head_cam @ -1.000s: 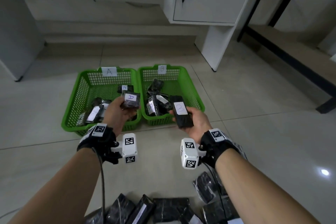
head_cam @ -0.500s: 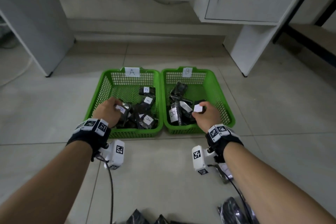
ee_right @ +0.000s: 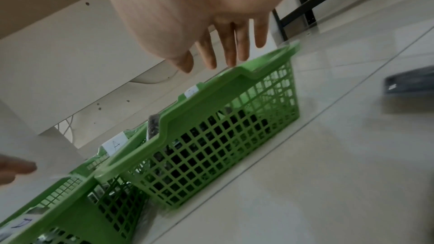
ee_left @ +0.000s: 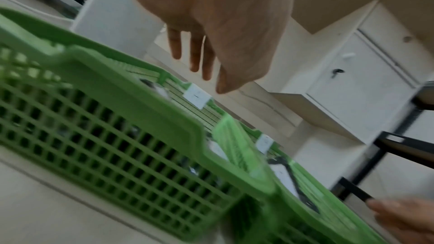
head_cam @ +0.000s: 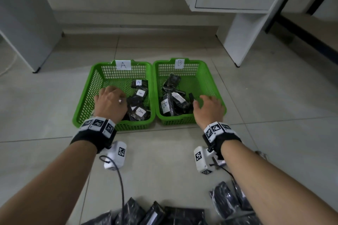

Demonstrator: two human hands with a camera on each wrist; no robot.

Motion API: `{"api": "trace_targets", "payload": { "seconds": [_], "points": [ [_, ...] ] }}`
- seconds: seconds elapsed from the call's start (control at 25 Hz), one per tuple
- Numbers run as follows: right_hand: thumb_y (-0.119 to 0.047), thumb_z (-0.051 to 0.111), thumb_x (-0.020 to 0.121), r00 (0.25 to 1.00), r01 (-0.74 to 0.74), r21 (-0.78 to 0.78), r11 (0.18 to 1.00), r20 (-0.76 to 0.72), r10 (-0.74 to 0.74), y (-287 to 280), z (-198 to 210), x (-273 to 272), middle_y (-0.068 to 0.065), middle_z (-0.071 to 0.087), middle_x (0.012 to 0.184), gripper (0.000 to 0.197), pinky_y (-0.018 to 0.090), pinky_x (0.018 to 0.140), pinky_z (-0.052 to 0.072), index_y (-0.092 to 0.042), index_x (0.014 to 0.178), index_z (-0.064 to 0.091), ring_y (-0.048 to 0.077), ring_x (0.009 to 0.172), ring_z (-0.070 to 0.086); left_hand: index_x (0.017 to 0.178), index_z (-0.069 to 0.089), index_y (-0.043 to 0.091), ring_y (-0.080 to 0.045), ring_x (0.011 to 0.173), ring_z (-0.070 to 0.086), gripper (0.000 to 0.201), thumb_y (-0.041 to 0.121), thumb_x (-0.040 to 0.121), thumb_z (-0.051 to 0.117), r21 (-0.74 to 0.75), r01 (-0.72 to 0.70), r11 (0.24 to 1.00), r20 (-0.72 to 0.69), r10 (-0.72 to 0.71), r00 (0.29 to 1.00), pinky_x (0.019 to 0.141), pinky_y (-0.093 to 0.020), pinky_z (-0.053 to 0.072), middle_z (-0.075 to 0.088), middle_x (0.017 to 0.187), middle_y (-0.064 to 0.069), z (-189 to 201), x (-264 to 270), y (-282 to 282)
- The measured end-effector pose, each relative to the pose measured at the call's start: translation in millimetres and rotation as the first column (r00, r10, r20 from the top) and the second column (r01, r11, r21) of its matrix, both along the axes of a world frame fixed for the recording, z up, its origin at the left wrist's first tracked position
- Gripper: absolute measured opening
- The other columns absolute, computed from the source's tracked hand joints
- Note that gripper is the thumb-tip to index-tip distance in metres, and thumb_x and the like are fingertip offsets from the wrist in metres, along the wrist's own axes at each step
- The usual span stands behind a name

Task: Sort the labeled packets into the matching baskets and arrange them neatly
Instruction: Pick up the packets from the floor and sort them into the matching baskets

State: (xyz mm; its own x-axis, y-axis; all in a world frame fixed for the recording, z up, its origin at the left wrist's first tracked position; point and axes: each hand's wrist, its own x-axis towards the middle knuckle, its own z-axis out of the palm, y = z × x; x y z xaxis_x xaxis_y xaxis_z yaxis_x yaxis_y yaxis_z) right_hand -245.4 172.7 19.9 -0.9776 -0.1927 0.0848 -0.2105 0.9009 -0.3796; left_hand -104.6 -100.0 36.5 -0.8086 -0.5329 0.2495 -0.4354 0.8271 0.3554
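Part of the sorting is judged done. In basket A (head_cam: 86,104) several black packets (head_cam: 140,111) are seen with "A" labels up, clustered in its right and near part. In basket B (head_cam: 214,86) a looser heap (head_cam: 172,104) is seen, with one "B" label readable; the others cannot be read. Many more packets (head_cam: 182,214) are left on the floor (head_cam: 164,170) near the person, so most of the job is judged to remain, tidying included.

The left hand (head_cam: 111,104) is held over basket A and the right hand (head_cam: 209,109) over the near right of basket B. On both, the fingers (ee_left: 197,53) are spread and straight, and nothing is held.

The packets are laid unevenly. In A, the long axes run roughly front to back, slightly skewed. In B, they cross at several angles, and one stands on edge.
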Motion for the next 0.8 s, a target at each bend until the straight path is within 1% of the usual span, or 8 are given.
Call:
{"api": "trace_targets", "payload": {
  "seconds": [0.08,0.16,0.28,0.36,0.48,0.6,0.72,0.8],
  "points": [
    [-0.032,0.054,0.096,0.993,0.033,-0.104,0.994,-0.114,-0.045,26.2,10.8,8.3,0.013,0.060,0.125,0.035,0.045,0.101,0.038,-0.013,0.124,0.063,0.035,0.120,0.049,0.096,0.067,0.015,-0.024,0.102,0.054,0.014,0.015,0.090,0.054,-0.032,0.123,0.992,-0.162,-0.126,0.979,0.091,-0.038,0.042,0.062,0.107,-0.003,8.9,-11.0,38.2],
    [-0.022,0.060,0.091,0.982,0.077,-0.149,0.986,-0.161,-0.101,62.8,17.7,14.7,0.013,0.063,0.117,0.028,0.046,0.095,0.040,-0.011,0.115,0.066,0.036,0.114,0.053,0.094,0.066,0.013,-0.020,0.092,0.055,0.013,0.008,0.089,0.055,0.004,0.308,0.951,-0.290,-0.294,0.911,0.083,-0.032,0.046,0.061,0.100,-0.001,14.2,-19.3,88.6],
    [-0.015,0.062,0.087,0.988,0.134,-0.155,0.979,-0.057,-0.145,117.3,10.5,18.6,0.012,0.068,0.110,0.022,0.042,0.090,0.047,-0.012,0.108,0.069,0.035,0.107,0.059,0.091,0.065,0.014,-0.018,0.083,0.058,0.013,0.005,0.086,0.057,0.056,0.555,0.830,-0.317,-0.512,0.798,0.067,-0.034,0.052,0.060,0.097,0.001,5.0,-27.5,158.7],
    [-0.013,0.063,0.086,0.991,0.118,-0.101,0.988,0.076,-0.111,148.9,-4.4,20.1,0.010,0.069,0.112,0.022,0.037,0.090,0.051,-0.014,0.107,0.070,0.032,0.107,0.063,0.092,0.066,0.015,-0.019,0.082,0.061,0.014,0.008,0.085,0.056,0.127,0.643,0.755,-0.202,-0.615,0.762,0.068,-0.036,0.054,0.061,0.098,0.001,-10.7,-33.5,200.4],
    [-0.011,0.065,0.083,0.971,0.066,0.017,0.998,0.229,-0.068,177.7,-29.5,18.8,0.011,0.068,0.121,0.034,0.032,0.093,0.049,-0.014,0.117,0.068,0.031,0.113,0.062,0.111,0.063,0.019,-0.025,0.101,0.062,0.023,0.025,0.090,0.057,0.265,0.639,0.722,0.150,-0.686,0.712,0.084,-0.034,0.051,0.061,0.117,-0.001,-34.0,-45.8,248.9],
    [-0.016,0.068,0.079,0.960,-0.044,0.052,0.998,0.277,0.027,187.8,-47.8,19.1,0.010,0.066,0.120,0.043,0.032,0.092,0.049,-0.017,0.122,0.064,0.031,0.113,0.061,0.129,0.053,0.019,-0.027,0.115,0.056,0.060,0.050,0.080,0.069,0.297,0.582,0.757,0.377,-0.653,0.657,0.094,-0.037,0.047,0.054,0.128,-0.005,-52.9,-52.3,279.5],
    [-0.024,0.075,0.080,0.960,-0.068,0.099,0.993,0.279,0.038,189.8,-58.3,18.7,0.007,0.062,0.121,0.050,0.034,0.095,0.047,-0.020,0.127,0.058,0.029,0.114,0.060,0.130,0.048,0.017,-0.027,0.113,0.055,0.076,0.048,0.069,0.081,0.308,0.554,0.773,0.420,-0.633,0.650,0.092,-0.037,0.048,0.054,0.124,-0.006,-73.9,-48.5,288.0],
    [-0.017,0.078,0.077,0.966,-0.022,0.036,0.999,0.260,0.012,189.5,-60.3,19.4,0.007,0.059,0.123,0.058,0.035,0.097,0.047,-0.019,0.130,0.054,0.030,0.117,0.057,0.131,0.049,0.018,-0.024,0.112,0.054,0.077,0.039,0.066,0.085,0.370,0.528,0.764,0.324,-0.639,0.697,0.091,-0.033,0.047,0.056,0.123,-0.004,-81.8,-41.9,282.9]
  ]
}}
